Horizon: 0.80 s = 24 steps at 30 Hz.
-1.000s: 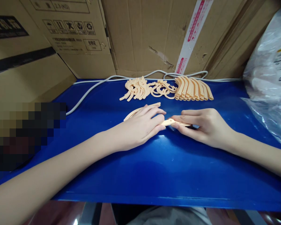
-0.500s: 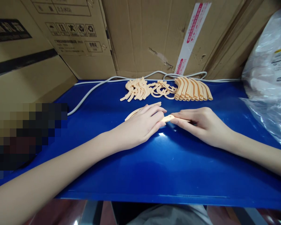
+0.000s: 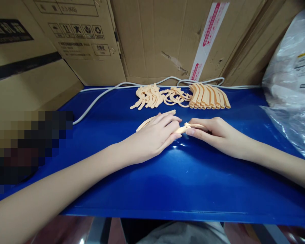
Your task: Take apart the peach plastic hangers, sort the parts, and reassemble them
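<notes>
In the head view my left hand (image 3: pixel 157 135) is closed round a beige plastic piece (image 3: pixel 182 129), whose narrow end with a small hole sticks out past the fingers. The rest of that piece is hidden by the hand. My right hand (image 3: pixel 213 134) pinches a thin beige ring-like piece (image 3: pixel 199 126) between thumb and fingers, its tip touching the end of the other piece. Just behind my left hand lies a long curved beige strip (image 3: pixel 144 124), partly covered by the hand.
Along the back of the blue table (image 3: pixel 152 186) lie a pile of wavy beige pieces (image 3: pixel 148 96), several beige rings (image 3: pixel 176 97) and a row of curved beige handles (image 3: pixel 208 96). Behind them run a white cable (image 3: pixel 104 93) and cardboard boxes (image 3: pixel 152 40). Clear plastic bags (image 3: pixel 289 78) stand right.
My right fingers have shifted their pinch, and the thin curved piece now shows more above the thumb. The end held by my left hand is tilted up slightly more.
</notes>
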Each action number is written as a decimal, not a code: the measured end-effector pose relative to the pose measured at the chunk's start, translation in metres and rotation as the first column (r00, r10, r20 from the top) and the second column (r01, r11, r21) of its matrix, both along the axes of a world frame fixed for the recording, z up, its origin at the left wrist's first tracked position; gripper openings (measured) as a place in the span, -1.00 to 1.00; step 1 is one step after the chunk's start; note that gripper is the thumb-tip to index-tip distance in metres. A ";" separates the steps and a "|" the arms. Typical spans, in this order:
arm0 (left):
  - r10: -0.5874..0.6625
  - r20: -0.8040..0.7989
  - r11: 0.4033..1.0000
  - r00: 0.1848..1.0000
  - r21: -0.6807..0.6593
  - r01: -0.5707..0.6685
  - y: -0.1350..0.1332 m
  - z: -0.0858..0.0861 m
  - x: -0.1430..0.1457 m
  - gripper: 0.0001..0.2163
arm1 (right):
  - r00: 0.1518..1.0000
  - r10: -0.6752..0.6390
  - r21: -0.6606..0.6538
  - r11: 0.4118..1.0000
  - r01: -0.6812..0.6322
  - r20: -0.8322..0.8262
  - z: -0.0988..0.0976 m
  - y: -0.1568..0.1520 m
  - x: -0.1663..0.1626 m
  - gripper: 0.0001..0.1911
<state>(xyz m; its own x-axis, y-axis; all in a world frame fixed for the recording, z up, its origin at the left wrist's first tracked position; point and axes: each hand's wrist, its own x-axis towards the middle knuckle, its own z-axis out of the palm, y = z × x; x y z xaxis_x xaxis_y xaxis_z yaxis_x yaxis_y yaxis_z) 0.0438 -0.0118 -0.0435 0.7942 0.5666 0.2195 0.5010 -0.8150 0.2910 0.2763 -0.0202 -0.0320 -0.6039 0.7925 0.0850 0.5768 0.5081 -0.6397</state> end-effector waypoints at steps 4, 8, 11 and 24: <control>-0.002 0.004 1.000 1.000 0.020 0.002 0.001 -0.001 0.001 -0.68 | 0.999 -0.011 0.039 0.999 0.010 0.039 0.000 0.000 0.000 -0.58; -0.006 0.015 1.000 1.000 0.020 0.005 0.002 -0.001 0.000 -0.69 | 0.997 -0.028 0.079 0.997 0.022 0.076 0.000 0.000 0.000 -0.58; -0.008 0.022 1.000 1.000 0.004 0.008 0.001 0.000 -0.001 -0.68 | 0.996 -0.012 0.105 0.995 0.003 0.085 0.000 -0.001 -0.001 -0.59; -0.019 -0.047 1.000 0.999 0.002 0.019 0.002 0.000 -0.003 -0.68 | 0.909 -0.146 0.628 0.764 -0.148 0.392 -0.015 -0.001 0.005 -0.50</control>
<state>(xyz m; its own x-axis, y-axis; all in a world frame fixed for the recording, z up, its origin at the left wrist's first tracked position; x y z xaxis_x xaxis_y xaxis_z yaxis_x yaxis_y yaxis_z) 0.0408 -0.0095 -0.0430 0.8144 0.5506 0.1832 0.4982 -0.8254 0.2655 0.2816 -0.0210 -0.0471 -0.6991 0.6402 0.3183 0.6987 0.7062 0.1144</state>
